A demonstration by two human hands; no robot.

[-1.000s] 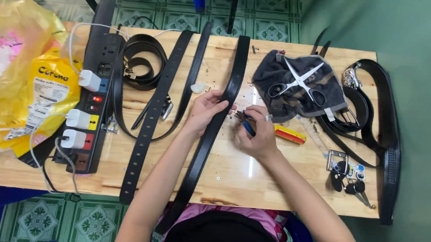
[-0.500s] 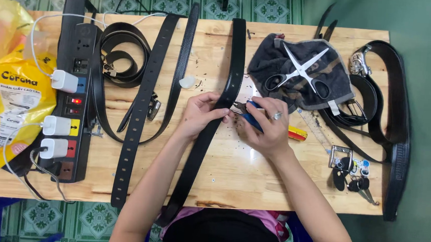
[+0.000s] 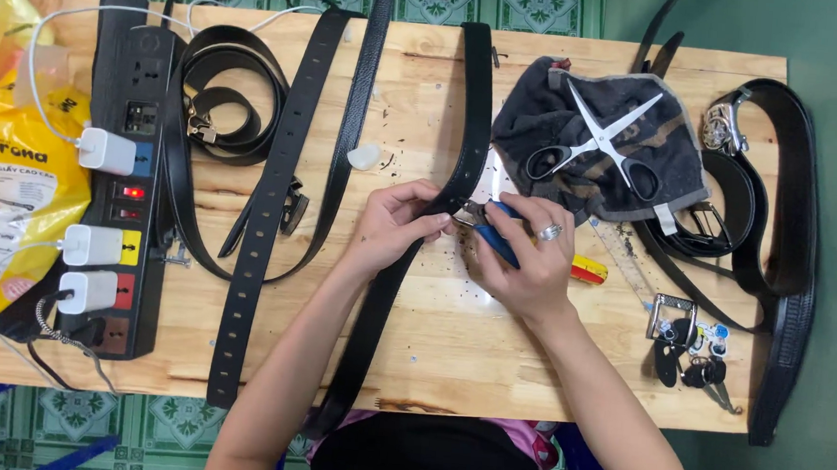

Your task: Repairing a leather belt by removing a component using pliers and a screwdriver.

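Belt: a long black belt [image 3: 461, 160] is lying along the table [image 3: 451, 343], running from the far edge, under both hands, off the near edge.
Left hand: the left hand [image 3: 395, 226] is pinching the belt's edge, fingers [image 3: 429, 224] closed on the strap from its left side.
Right hand: the right hand [image 3: 523, 261] is wrapping closed around blue-handled pliers [image 3: 492, 238], a ring showing on one finger.
Pliers: the metal tip is meeting the belt right between the two sets of fingertips; what it is biting is too small to tell.
Change: compared with a second ago, the hands are sitting closer together, the left thumb and fingers now tighter on the strap, and the tip is pressing in at the same spot.
Meaning: the work on that one point of the belt is likely continuing, not finishing.
Beyond right fingers: scissors [image 3: 601, 140] are resting on a dark cloth [image 3: 542, 107].
Right of right hand: a yellow and red tool [image 3: 588, 270], then keys [image 3: 688, 343].
Left of left fingers: a punched strap [image 3: 264, 226] and a power strip [image 3: 117, 178] are lying well apart from the hands.
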